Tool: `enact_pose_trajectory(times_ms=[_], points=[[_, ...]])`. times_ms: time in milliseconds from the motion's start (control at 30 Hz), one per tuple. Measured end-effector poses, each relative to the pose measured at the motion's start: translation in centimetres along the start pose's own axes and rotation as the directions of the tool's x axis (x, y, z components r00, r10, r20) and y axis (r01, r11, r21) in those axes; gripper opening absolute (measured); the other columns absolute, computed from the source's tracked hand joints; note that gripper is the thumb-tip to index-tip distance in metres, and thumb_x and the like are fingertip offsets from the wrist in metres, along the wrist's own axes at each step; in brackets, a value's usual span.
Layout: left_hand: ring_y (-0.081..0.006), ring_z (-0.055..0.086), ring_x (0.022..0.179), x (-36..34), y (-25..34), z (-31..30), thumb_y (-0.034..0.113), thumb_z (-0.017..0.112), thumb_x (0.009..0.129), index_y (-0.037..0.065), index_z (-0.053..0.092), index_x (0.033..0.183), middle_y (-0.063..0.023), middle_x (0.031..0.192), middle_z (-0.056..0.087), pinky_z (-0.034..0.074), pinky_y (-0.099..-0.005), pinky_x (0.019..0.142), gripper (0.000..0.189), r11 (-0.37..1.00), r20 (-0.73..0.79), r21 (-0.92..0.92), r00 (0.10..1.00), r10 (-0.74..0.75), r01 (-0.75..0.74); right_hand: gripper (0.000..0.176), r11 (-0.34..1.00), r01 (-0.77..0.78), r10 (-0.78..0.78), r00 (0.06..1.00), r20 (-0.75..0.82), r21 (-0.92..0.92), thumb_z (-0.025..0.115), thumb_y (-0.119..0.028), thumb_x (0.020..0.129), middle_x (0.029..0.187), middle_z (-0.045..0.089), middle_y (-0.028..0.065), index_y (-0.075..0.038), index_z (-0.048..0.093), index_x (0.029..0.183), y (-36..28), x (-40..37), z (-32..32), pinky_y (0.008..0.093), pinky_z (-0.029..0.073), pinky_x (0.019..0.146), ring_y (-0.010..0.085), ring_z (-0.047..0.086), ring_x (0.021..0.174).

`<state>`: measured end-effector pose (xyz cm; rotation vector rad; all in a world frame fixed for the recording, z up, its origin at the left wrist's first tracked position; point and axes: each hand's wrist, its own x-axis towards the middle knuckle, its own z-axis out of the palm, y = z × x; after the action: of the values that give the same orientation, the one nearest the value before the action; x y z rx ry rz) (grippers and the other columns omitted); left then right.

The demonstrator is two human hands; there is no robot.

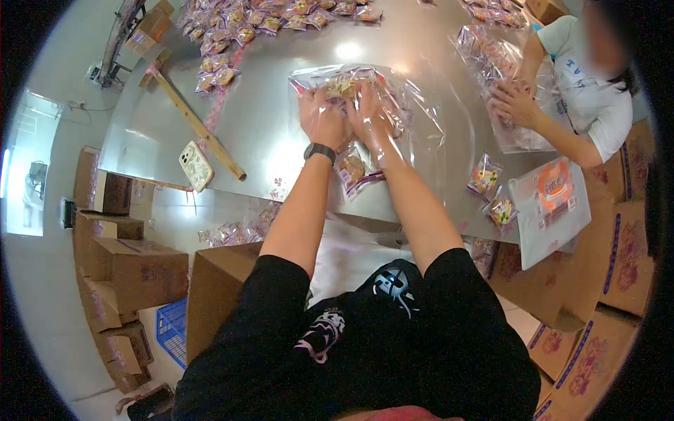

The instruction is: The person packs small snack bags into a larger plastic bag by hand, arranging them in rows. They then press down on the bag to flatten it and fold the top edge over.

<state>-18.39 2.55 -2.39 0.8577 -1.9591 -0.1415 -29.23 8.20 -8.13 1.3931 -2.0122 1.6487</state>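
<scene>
A large clear plastic bag lies on the metal table, with several wrapped snack packets inside. My left hand, with a dark watch on the wrist, reaches into the bag, fingers bent around packets. Beside it, my right hand is under the film too, its fingers curled over packets. Plastic glare and the packets partly hide both sets of fingertips. One packet sits close to me, between my wrists at the bag's mouth.
A big pile of packets covers the far left. A wooden-handled tool and a phone lie left. At right, a co-worker handles another filled bag, near loose packets and flat printed bags. Cardboard boxes stand below.
</scene>
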Motion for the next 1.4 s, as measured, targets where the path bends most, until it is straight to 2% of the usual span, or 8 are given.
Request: enact_pose_trajectory(times_ms=[200,400,700,900,1133,1200,1267,1400], points=[[-0.0300,0.060,0.121,2.8,0.0,-0.6,0.024,0.073,0.084,0.018,0.075,0.121,-0.0098,0.116,0.072,0.044,-0.0522,0.099,0.038,0.903,0.391,0.369,0.918,0.062,-0.218,0.055,0.982,-0.172,0.185,0.962,0.199,-0.083,0.059,-0.007,0.095,0.141,0.051,0.0282,0.002,0.046,0.148,-5.6,1.4,-3.9,0.0522,0.043,0.111,0.0454,0.051,0.132],[-0.0316,0.062,0.116,5.1,0.4,-2.1,0.027,0.063,0.093,0.015,0.076,0.099,-0.0080,0.103,0.075,0.041,-0.0535,0.095,0.018,0.879,0.628,0.355,0.778,0.029,-0.319,0.051,0.971,-0.089,0.100,0.994,0.037,-0.223,0.063,-0.018,0.094,0.138,0.058,0.0178,-0.010,0.053,0.144,-3.5,1.2,-2.3,0.0556,0.048,0.099,0.0390,0.060,0.123],[-0.0392,0.071,0.091,3.9,0.7,-2.4,0.034,0.053,0.100,0.008,0.076,0.090,-0.0171,0.098,0.075,0.053,-0.0524,0.086,0.036,0.928,0.144,0.336,0.982,0.120,-0.163,0.048,0.816,0.009,0.036,0.997,0.067,-0.579,0.068,-0.026,0.093,0.121,0.067,0.0100,-0.020,0.061,0.140,-5.2,1.7,-3.5,0.0535,0.048,0.098,0.0321,0.064,0.115],[-0.0434,0.070,0.103,2.8,3.2,-4.2,0.033,0.058,0.097,0.006,0.075,0.111,-0.0249,0.114,0.071,0.055,-0.0538,0.085,0.035,0.871,0.347,0.221,0.800,-0.490,0.438,0.057,0.894,0.190,-0.113,0.972,0.207,-0.406,0.066,-0.012,0.091,0.127,0.065,0.0141,-0.010,0.055,0.147,-4.6,1.2,-3.8,0.0474,0.051,0.097,0.0346,0.059,0.118],[-0.0392,0.055,0.125,-1.1,-3.9,2.0,0.031,0.064,0.095,0.008,0.069,0.128,-0.0237,0.133,0.060,0.046,-0.0518,0.104,0.040,0.938,0.079,0.099,0.937,-0.341,0.333,0.054,0.798,0.291,-0.136,0.940,0.312,-0.528,0.064,-0.018,0.092,0.125,0.070,0.0091,-0.016,0.056,0.145,-6.4,1.6,-4.9,0.0549,0.040,0.114,0.0316,0.064,0.116],[-0.0390,0.051,0.132,-1.3,-4.5,2.9,0.029,0.065,0.096,0.008,0.069,0.130,-0.0273,0.141,0.052,0.043,-0.0503,0.109,0.040,0.920,0.148,-0.102,0.920,-0.363,0.379,0.052,0.828,0.129,0.202,0.840,0.504,-0.546,0.060,-0.024,0.096,0.123,0.070,0.0101,-0.025,0.054,0.148,-8.4,3.8,-6.2,0.0569,0.034,0.119,0.0314,0.059,0.126],[-0.0400,0.047,0.137,-1.6,-5.1,3.7,0.025,0.065,0.098,0.005,0.069,0.131,-0.0321,0.150,0.044,0.040,-0.0482,0.113,0.039,0.897,0.198,-0.245,0.925,-0.325,0.368,0.052,0.790,0.235,-0.081,0.956,0.283,-0.566,0.058,-0.025,0.097,0.121,0.069,0.0102,-0.027,0.054,0.149,-4.9,1.3,-3.6,0.0557,0.033,0.120,0.0313,0.057,0.129],[-0.0448,0.049,0.134,-0.6,-1.7,1.5,0.015,0.064,0.097,-0.006,0.069,0.124,-0.0315,0.148,0.048,0.038,-0.0457,0.116,0.035,0.851,0.041,-0.195,0.871,-0.489,0.487,0.056,0.852,0.236,-0.071,0.936,0.343,-0.467,0.059,-0.020,0.093,0.120,0.068,0.0158,-0.016,0.054,0.149,-5.1,1.4,-4.0,0.0480,0.045,0.106,0.0310,0.058,0.126]])
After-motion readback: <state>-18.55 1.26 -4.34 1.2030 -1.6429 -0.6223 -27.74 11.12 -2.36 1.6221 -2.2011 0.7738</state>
